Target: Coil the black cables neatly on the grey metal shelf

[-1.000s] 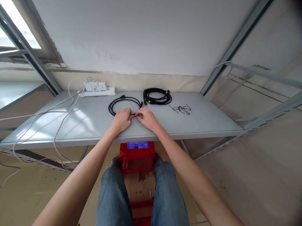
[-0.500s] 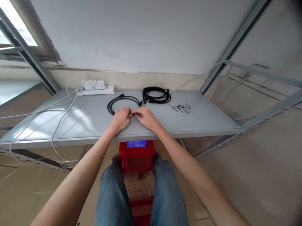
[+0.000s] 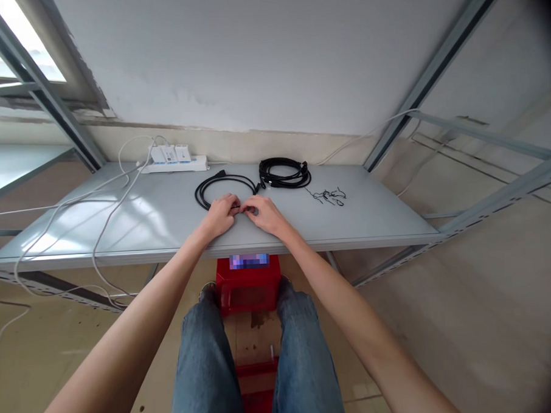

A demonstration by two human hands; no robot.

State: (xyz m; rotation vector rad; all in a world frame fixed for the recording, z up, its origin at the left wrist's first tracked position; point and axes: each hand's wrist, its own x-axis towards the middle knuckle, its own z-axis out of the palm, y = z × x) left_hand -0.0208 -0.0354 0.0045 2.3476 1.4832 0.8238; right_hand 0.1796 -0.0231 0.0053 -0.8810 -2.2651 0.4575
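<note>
A black cable (image 3: 200,188), wound into a loop with its plug at the back, lies on the grey shelf (image 3: 344,228). At the loop's near side my left hand (image 3: 222,215) rests on the shelf, its fingers curled and pinched on the cable. Touching it from the right, my right hand (image 3: 265,214) pinches the same spot between thumb and fingers. The fingers hide most of that spot, so any small tie there cannot be made out.
Behind my right hand lies a thicker coil of black cable (image 3: 274,181). Several thin black ties (image 3: 332,197) lie tangled to its right. A white power strip (image 3: 175,164) with plugged-in adapters stands at the back left, trailing white cords (image 3: 107,232). Below the shelf is a red stool (image 3: 249,287).
The fingertips of both hands have shifted slightly at the near side of the loop. Both hands stay in place, and the cables and ties lie as before.
</note>
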